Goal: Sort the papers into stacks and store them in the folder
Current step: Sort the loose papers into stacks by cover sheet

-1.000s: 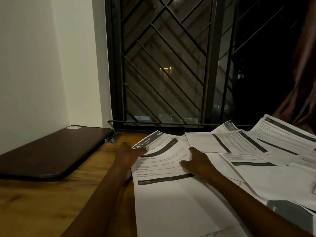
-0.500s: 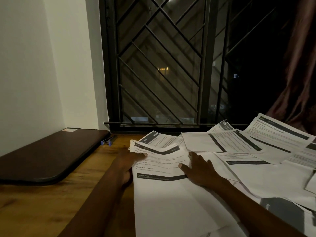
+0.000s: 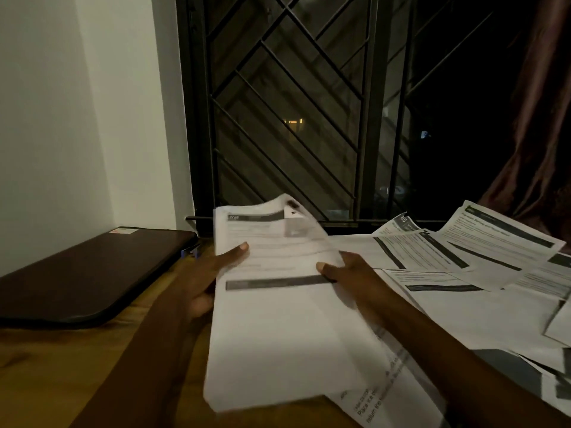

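A small stack of white printed papers (image 3: 278,322) with dark header bars is lifted off the wooden table, tilted up toward me. My left hand (image 3: 213,273) grips its left edge, thumb on top. My right hand (image 3: 349,276) grips its right edge, thumb on the dark bar. More printed sheets (image 3: 457,267) lie spread and overlapping across the right half of the table. A dark closed folder (image 3: 83,279) lies flat at the left, against the wall.
A wooden table (image 3: 55,372) shows bare wood at the front left. A blue pen or clip (image 3: 190,251) lies by the folder's far corner. A barred window (image 3: 293,118) and a dark curtain (image 3: 537,134) stand behind; a white wall closes the left side.
Both hands have gathered the sheets that lay flat and lifted them off the table as one stack. The view has shifted slightly left.
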The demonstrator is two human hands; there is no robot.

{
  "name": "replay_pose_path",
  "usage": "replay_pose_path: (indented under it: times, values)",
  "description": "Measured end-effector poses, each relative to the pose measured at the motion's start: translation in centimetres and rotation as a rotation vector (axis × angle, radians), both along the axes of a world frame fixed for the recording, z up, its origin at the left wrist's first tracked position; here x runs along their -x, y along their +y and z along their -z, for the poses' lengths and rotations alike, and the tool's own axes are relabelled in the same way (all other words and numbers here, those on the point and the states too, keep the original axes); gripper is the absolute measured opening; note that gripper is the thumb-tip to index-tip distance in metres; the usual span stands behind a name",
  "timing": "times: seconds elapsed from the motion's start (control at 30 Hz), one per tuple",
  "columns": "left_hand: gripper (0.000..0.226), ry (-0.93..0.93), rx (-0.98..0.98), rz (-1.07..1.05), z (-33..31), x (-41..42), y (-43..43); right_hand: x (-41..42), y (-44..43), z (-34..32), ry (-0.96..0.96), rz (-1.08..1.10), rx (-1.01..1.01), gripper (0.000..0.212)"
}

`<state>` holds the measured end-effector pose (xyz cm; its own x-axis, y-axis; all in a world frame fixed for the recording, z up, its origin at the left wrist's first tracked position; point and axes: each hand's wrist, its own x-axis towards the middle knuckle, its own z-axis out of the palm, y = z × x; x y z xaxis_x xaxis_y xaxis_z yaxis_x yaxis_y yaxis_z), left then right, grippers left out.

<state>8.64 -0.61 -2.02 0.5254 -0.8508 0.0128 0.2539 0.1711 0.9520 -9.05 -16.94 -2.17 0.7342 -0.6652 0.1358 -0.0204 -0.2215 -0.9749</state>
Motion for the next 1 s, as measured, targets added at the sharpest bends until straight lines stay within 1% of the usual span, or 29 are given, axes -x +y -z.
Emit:
replay_pose_path:
  times: [0.03, 0.07, 0.1, 0.13, 0.17, 0.2, 0.23, 0.27, 0.3, 0.37, 0.4, 0.47, 0.53, 0.57, 0.63, 0.7, 0.73, 0.8, 0.9, 0.93, 1.0]
  values:
    - [0.027, -0.022, -0.046, -0.019, 0.0, -0.6, 0.2, -0.1, -0.2, -0.2, -0.065, -0.02, -0.056, 0.025]
    - [0.026, -0.052, -0.094, -0.001, 0.2, -1.2, 0.4, 0.0, -0.4, -0.3, -0.101, -0.085, -0.104, 0.026]
    - [0.027, -0.089, -0.152, -0.007, 0.4, -1.9, 0.7, 0.2, -0.6, -0.5, -0.108, -0.167, -0.131, 0.025]
    - [0.032, -0.165, -0.206, -0.056, 0.6, -2.5, 0.8, 0.5, -0.9, -0.6, -0.087, -0.213, -0.112, 0.023]
    - [0.036, -0.264, -0.253, -0.127, 0.9, -3.2, 1.0, 0.7, -1.5, -0.6, -0.053, -0.201, -0.031, 0.02]
    - [0.033, -0.357, -0.28, -0.228, 1.5, -4.6, 1.5, 1.0, -2.1, -0.5, -0.008, -0.143, 0.126, 0.02]
    - [0.028, -0.416, -0.292, -0.362, 2.1, -6.1, 2.1, 1.3, -2.8, -0.4, 0.056, -0.069, 0.336, 0.028]
    - [0.029, -0.416, -0.291, -0.464, 2.6, -7.7, 2.6, 1.5, -3.2, -0.2, 0.157, -0.025, 0.534, 0.038]
    - [0.025, -0.357, -0.278, -0.547, 2.9, -8.6, 3.1, 1.6, -3.4, 0.0, 0.246, -0.044, 0.638, 0.044]
    - [0.034, -0.323, -0.274, -0.696, 3.1, -9.6, 3.6, 1.7, -3.1, 0.7, 0.356, -0.209, 0.624, 0.042]
    - [0.034, -0.301, -0.285, -0.717, 3.0, -9.4, 3.7, 1.6, -2.7, 0.8, 0.398, -0.295, 0.607, 0.041]
    - [0.036, -0.326, -0.286, -0.715, 2.7, -8.7, 3.6, 1.0, -1.7, 0.8, 0.455, -0.399, 0.664, 0.048]
    - [0.035, -0.32, -0.292, -0.684, 2.6, -7.8, 3.5, 0.4, -0.9, 0.6, 0.465, -0.44, 0.693, 0.059]
    - [0.035, -0.32, -0.269, -0.654, 2.4, -7.4, 3.5, 0.1, -0.4, 0.5, 0.475, -0.459, 0.707, 0.061]
    - [0.033, -0.299, -0.218, -0.581, 2.3, -6.7, 3.2, -0.2, 0.1, 0.6, 0.497, -0.488, 0.779, 0.053]
    - [0.028, -0.306, -0.215, -0.503, 2.1, -5.7, 2.8, -0.1, 0.3, 0.3, 0.516, -0.484, 0.917, 0.034]
    - [0.027, -0.293, -0.209, -0.477, 2.0, -5.5, 2.6, 0.0, 0.2, 0.1, 0.504, -0.451, 0.955, 0.027]
    - [0.031, -0.213, -0.195, -0.399, 2.0, -5.1, 2.6, 0.4, -0.1, -0.9, 0.415, -0.333, 0.957, 0.022]
    - [0.043, -0.027, -0.13, -0.249, 2.0, -5.2, 3.0, 0.9, -1.0, -3.4, 0.199, -0.039, 0.891, 0.016]
    - [0.043, -0.016, -0.125, -0.2, 1.9, -4.8, 2.8, 0.7, -1.1, -4.3, 0.152, 0.034, 0.886, 0.019]
    - [0.042, -0.049, -0.101, -0.132, 1.6, -3.8, 2.3, -0.9, -0.9, -5.6, 0.075, 0.104, 0.911, 0.028]
